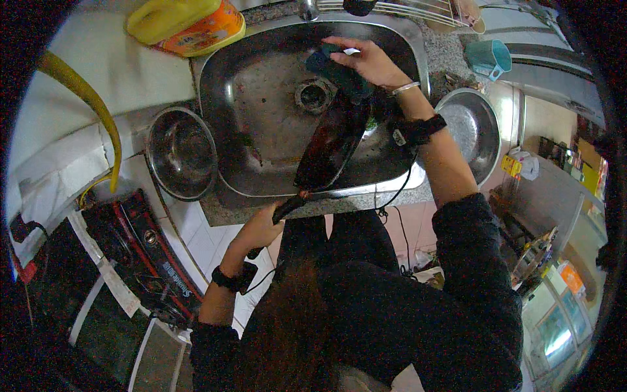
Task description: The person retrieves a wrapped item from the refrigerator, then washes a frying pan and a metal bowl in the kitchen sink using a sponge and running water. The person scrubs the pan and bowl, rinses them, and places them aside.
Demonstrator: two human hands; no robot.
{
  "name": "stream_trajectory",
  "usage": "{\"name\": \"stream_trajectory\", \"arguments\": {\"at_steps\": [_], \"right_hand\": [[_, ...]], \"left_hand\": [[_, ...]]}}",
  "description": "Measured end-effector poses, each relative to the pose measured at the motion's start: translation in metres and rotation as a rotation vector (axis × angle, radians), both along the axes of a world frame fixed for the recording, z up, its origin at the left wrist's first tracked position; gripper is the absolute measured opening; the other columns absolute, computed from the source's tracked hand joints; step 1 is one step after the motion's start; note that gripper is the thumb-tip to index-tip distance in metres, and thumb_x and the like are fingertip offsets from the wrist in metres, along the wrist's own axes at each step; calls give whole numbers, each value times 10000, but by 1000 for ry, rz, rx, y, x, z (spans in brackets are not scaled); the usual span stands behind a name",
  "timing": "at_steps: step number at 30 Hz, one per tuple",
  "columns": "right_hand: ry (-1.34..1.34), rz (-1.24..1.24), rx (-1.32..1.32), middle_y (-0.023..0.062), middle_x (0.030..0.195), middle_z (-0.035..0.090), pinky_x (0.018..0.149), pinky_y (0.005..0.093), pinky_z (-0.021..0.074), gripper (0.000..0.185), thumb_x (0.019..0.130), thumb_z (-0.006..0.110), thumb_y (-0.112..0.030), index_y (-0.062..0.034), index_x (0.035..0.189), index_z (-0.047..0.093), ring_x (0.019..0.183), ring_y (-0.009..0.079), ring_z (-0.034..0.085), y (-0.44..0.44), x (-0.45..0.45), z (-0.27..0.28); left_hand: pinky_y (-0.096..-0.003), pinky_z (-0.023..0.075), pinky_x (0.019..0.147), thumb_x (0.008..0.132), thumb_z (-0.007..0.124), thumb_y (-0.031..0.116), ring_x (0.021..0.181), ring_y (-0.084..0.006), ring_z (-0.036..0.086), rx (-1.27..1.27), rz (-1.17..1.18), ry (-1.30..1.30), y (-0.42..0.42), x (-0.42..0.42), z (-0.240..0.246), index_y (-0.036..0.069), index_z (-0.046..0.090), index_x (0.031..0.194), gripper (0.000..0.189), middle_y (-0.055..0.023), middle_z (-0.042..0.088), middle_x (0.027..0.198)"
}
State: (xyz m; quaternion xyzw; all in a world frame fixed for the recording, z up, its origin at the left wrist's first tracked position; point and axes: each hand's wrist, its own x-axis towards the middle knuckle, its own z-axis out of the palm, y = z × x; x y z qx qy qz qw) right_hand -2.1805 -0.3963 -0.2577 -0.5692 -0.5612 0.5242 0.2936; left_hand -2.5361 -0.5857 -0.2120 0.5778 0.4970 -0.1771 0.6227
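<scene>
My left hand [257, 230] grips the black handle [289, 208] of a dark pan [333, 142], just past the near edge of a stainless steel sink [254, 98]. The pan is tilted over the basin, its body slanting toward the far right. My right hand [374, 63] holds a dark blue-green cloth or scrubber [321, 59] near the pan's far end. Shadow and the cloth hide that end, so I cannot tell whether they touch. To the left of the pan, the drain [313, 96] shows in the basin floor.
Metal bowls flank the sink, one at left [181, 152] and one at right [468, 132]. A yellow jug [186, 24] stands behind left; a teal cup [490, 56] is at far right. A wire rack [416, 10] borders the back. At lower left are a gas stove [142, 245] and yellow hose [98, 93].
</scene>
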Motion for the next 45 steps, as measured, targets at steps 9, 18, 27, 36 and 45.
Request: {"name": "stream_trajectory", "arguments": {"at_steps": [9, 18, 27, 36, 45], "right_hand": [[-339, 354, 30, 115, 1171, 607, 962, 328, 404, 473, 909, 568, -372, 4, 1197, 553, 1108, 237, 547, -20, 13, 16], [-303, 40, 28, 125, 1233, 578, 971, 299, 397, 384, 908, 469, -84, -71, 1288, 526, 1108, 214, 546, -37, 7, 14], [-307, -112, -16, 238, 1009, 632, 840, 415, 478, 523, 855, 583, -492, -4, 1035, 631, 984, 373, 599, -46, -26, 23], [-211, -491, 458, 192, 906, 649, 680, 359, 503, 260, 952, 506, -258, -18, 1035, 558, 808, 308, 648, -43, -24, 2], [-273, 515, 836, 122, 1189, 551, 1074, 528, 290, 363, 725, 706, -280, -148, 1052, 619, 1208, 302, 477, -125, -111, 21]], "left_hand": [[-369, 463, 560, 802, 575, 116, 543, -219, 569, -19, -7, -54, 10, -4, 2, 7, 525, 1166, 384, -157, 598, 738], [-300, 414, 395, 802, 572, 76, 420, -127, 497, -122, 92, -19, 10, 4, 10, 28, 495, 1231, 438, -73, 546, 635], [-286, 394, 380, 834, 575, 100, 392, -113, 467, -206, 139, -28, 5, 5, 6, 24, 463, 1268, 455, -31, 494, 570], [-285, 393, 373, 865, 581, 155, 393, -109, 467, -251, 222, -6, 12, 9, 11, 51, 457, 1240, 408, -22, 487, 557], [-312, 425, 398, 856, 586, 167, 400, -146, 491, -135, 183, 41, 12, 12, 7, 30, 475, 1220, 404, -41, 494, 566]]}}
